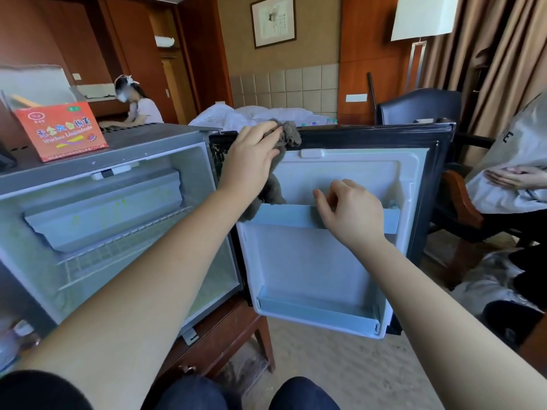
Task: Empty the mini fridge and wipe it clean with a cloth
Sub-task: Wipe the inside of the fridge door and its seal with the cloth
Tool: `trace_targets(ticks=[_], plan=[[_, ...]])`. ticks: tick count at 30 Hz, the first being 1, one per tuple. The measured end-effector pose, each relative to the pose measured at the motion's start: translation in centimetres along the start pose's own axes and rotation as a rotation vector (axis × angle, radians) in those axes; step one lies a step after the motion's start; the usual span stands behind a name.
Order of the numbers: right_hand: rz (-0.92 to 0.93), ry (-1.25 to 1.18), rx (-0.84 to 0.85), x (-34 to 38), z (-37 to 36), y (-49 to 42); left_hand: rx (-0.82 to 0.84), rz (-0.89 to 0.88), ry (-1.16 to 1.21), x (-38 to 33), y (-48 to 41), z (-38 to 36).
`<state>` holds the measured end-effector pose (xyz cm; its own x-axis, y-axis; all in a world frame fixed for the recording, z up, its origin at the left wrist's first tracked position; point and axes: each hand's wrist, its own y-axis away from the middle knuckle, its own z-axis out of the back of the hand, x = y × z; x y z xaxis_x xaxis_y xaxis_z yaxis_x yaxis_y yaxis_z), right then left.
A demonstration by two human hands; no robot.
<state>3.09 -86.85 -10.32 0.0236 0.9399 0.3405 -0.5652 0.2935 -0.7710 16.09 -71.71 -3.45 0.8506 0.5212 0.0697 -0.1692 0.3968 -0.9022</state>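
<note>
The mini fridge stands open on a low wooden table, its inside showing only a wire shelf and a freezer box. The fridge door swings out to the right, white liner facing me. My left hand grips a grey cloth against the top edge of the door; part of the cloth hangs down over the liner. My right hand rests on the upper door shelf, fingers loosely curled over its rim.
A red cardboard box sits on top of the fridge. A person sits in a chair close to the door's right edge. A bed, a floor lamp and another seated person are behind. Carpet lies below the door.
</note>
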Motion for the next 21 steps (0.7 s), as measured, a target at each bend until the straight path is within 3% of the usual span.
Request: trace_targets(ticks=[8,21], plan=[[0.000,0.015,-0.017,0.1,-0.1,0.1,-0.078,0.022,0.145,-1.0,-0.8,-1.4],[0.006,0.023,0.007,-0.4,-0.1,-0.3,-0.039,0.175,-0.011,5.4,1.0,1.4]])
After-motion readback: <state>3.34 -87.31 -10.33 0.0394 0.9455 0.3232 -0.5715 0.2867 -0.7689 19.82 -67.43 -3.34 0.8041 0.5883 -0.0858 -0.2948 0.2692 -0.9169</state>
